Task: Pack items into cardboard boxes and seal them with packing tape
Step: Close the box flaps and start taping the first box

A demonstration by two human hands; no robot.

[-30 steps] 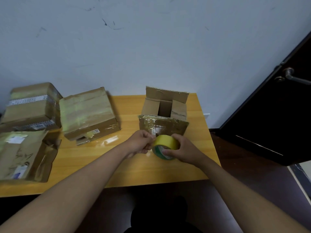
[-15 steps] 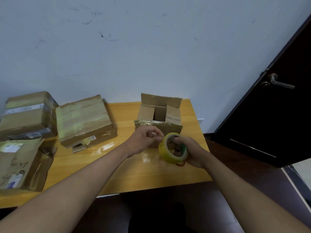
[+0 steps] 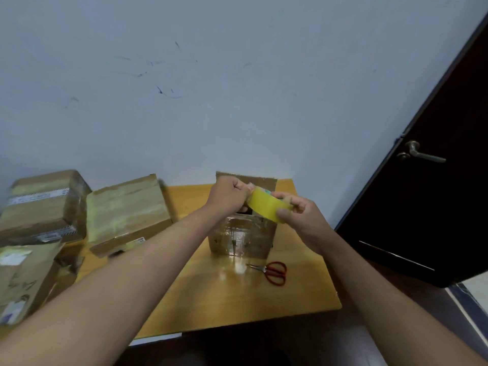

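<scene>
I held the tape roll (image 3: 266, 206) up over the open box (image 3: 244, 233) on the desk (image 3: 237, 299). My right hand (image 3: 298, 217) gripped it; my left hand (image 3: 228, 198) pinched its edge. I think I was hunting the tape's end, to peel next.

**A scuffed wall, a wooden desk and a dark door**

A pale blue-grey wall (image 3: 237, 75) fills the upper view, marked with thin dark scuffs. Against it stands a yellow-orange wooden desk (image 3: 237, 299), its top glossy with reflected light. To the right is a dark door (image 3: 435, 207) with a metal lever handle (image 3: 420, 153). The floor (image 3: 435, 307) below it is dark brown.
</scene>
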